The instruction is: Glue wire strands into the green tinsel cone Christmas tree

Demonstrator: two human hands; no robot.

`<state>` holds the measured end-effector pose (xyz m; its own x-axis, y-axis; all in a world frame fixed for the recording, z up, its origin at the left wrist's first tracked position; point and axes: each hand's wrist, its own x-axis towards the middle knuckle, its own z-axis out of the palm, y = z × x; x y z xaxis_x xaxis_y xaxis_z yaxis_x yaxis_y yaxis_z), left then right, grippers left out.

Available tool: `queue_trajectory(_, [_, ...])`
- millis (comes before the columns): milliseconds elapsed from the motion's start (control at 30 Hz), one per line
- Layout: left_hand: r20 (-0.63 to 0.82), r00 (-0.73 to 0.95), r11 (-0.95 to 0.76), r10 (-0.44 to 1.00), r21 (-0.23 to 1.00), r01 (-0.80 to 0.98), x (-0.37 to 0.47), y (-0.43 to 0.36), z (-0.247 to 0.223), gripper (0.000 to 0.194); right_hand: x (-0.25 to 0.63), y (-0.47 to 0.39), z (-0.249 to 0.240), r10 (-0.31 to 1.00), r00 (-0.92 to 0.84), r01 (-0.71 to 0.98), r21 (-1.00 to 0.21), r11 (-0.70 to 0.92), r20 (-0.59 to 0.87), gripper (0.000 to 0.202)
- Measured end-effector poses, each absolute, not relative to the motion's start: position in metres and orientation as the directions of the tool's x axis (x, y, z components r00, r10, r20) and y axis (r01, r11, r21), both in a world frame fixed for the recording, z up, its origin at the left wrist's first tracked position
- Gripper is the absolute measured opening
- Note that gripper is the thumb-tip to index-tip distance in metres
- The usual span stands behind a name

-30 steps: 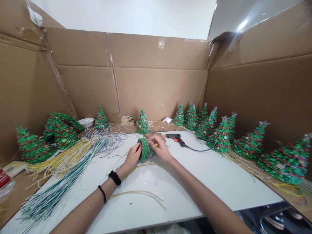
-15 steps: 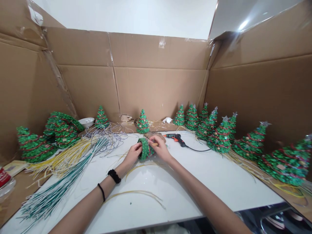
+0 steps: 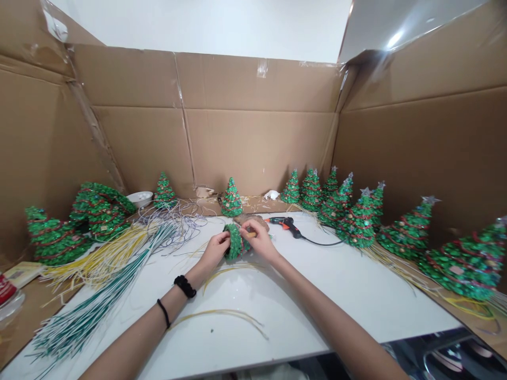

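Note:
A small green tinsel Christmas tree [image 3: 234, 244] lies on its side in the middle of the white table, its dark base toward the left. My left hand [image 3: 216, 251] grips it at that base, fingertips at the rim. Above the tree's right part, my right hand [image 3: 258, 240] pinches a short tan stick [image 3: 250, 234] that looks like a wooden handle; its tip is hidden. Just beyond both hands is a brown lump [image 3: 246, 217], partly covered by the fingers. An orange-tipped black glue gun [image 3: 285, 224] lies to the right, its cord running rightward.
Bundles of yellow [image 3: 114, 250] and teal-and-white wire strands [image 3: 119, 287] spread over the left side. Loose yellow strands [image 3: 222, 312] lie nearer me. Finished-looking trees [image 3: 358, 224] line the right edge; more trees [image 3: 105, 211], a white bowl [image 3: 140, 199] and a bottle [image 3: 8, 298] stand left. Cardboard walls [image 3: 257, 142] enclose the table.
Very little differs. Both hands keep their places at the tree, with only a slight shift of my right fingers and the stick.

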<state>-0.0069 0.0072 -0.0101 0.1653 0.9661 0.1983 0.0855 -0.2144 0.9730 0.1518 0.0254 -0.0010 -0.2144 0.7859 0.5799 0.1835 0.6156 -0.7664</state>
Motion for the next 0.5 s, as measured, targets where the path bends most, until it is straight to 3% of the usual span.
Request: queue_trajectory(500, [0.177, 0.112, -0.188, 0.978, 0.978, 0.091, -0.0065, 0.0077, -0.0101, 0.029, 0.1526, 0.0287, -0.0003, 0.750, -0.261, 0.175, -0.734, 0.656, 0.608, 0.018])
